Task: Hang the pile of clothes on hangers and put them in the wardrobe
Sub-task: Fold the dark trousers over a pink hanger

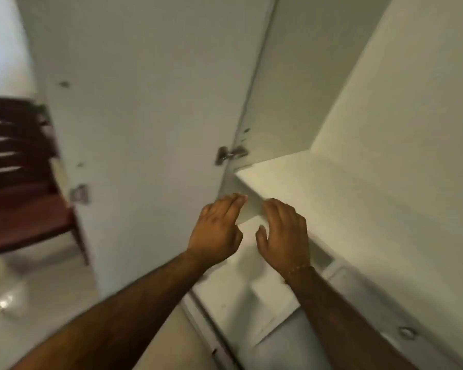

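- Writing, brands, labels: none legible on any surface; frame soft with motion blur.
- White-painted wardrobe [385, 129] fills centre and right of view; white wardrobe door [145, 102] swung open at left, hinged by a metal hinge [229, 154] at mid height, with a second small metal fitting [79, 194] on the door's outer edge.
- White wardrobe shelf [318, 188] runs from the hinge side toward lower right; lower white compartment visible beneath it.
- Left hand [218, 231]: forearm extended from lower left, palm facing away, back of hand toward camera, fingers straight and held together, tips near the front corner of the shelf; contact with the shelf edge not resolvable. Holding nothing.
- Right hand [285, 236]: forearm extended from lower right, back of hand toward camera, fingers loosely bent and relaxed, thumb out to the left; just beside the left hand, a narrow gap between them. Holding nothing.
- Thin beaded bracelet [300, 271] on right wrist.
- Both hands in front of the opening below the shelf.
- Clothes and hangers: out of frame; location cannot be told.
- Dark reddish-brown wooden chair [19, 182] with slatted back at far left, beyond the open door, on a pale glossy floor [38, 303].
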Motion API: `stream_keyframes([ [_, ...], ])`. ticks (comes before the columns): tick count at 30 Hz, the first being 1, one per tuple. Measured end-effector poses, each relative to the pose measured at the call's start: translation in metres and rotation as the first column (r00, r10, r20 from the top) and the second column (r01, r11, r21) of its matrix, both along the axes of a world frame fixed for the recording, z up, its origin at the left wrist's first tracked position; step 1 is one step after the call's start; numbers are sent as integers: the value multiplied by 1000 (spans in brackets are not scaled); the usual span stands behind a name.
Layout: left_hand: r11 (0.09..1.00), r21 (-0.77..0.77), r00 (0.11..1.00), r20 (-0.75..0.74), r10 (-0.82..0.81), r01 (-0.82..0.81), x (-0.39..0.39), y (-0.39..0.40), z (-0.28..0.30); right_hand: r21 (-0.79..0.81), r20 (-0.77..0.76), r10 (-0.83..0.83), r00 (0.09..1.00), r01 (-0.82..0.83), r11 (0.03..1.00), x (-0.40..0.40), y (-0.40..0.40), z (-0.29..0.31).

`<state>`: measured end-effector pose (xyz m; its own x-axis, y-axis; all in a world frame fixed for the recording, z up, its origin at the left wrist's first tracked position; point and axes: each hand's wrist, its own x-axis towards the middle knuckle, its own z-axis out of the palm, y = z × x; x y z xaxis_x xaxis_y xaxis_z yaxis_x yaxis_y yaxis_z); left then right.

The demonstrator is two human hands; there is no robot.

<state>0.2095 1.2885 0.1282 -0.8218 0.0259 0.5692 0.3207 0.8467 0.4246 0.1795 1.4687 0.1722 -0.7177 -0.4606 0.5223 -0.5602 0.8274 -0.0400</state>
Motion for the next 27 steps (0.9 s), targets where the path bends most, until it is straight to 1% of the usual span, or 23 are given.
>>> stream_keyframes([
  [2,992,16,988,94,123,-125,67,-57,-41,24,92,139,986,-142,990,37,-69,-39],
  [4,973,21,959,178,221,-229,130,-107,-72,24,166,280,945,-288,957,73,-133,-67],
  [6,947,-9,917,248,314,-322,197,-159,-100,36,229,415,881,-434,900,119,-201,-92],
  [8,916,-27,866,318,387,-399,260,-205,-119,53,298,508,808,-545,837,165,-261,-114],
  [10,857,-30,780,397,483,-515,330,-254,-138,48,367,592,717,-651,758,220,-326,-135],
  [12,777,-27,685,453,570,-629,406,-302,-154,31,448,634,630,-720,693,277,-390,-157],
  [15,659,-49,549,508,664,-751,516,-365,-170,12,562,653,508,-794,608,357,-468,-181],
  [19,426,-58,323,563,761,-903,641,-421,-169,103,647,670,363,-913,395,447,-552,-194],
  [22,263,-94,162,582,797,-960,711,-447,-169,105,686,683,250,-963,247,498,-608,-203],
  [25,127,-110,36,600,799,-986,764,-465,-172,134,715,671,196,-980,144,544,-657,-209],
  [27,45,-111,-32,609,793,-993,790,-478,-175,151,725,670,160,-986,72,573,-690,-213],
])
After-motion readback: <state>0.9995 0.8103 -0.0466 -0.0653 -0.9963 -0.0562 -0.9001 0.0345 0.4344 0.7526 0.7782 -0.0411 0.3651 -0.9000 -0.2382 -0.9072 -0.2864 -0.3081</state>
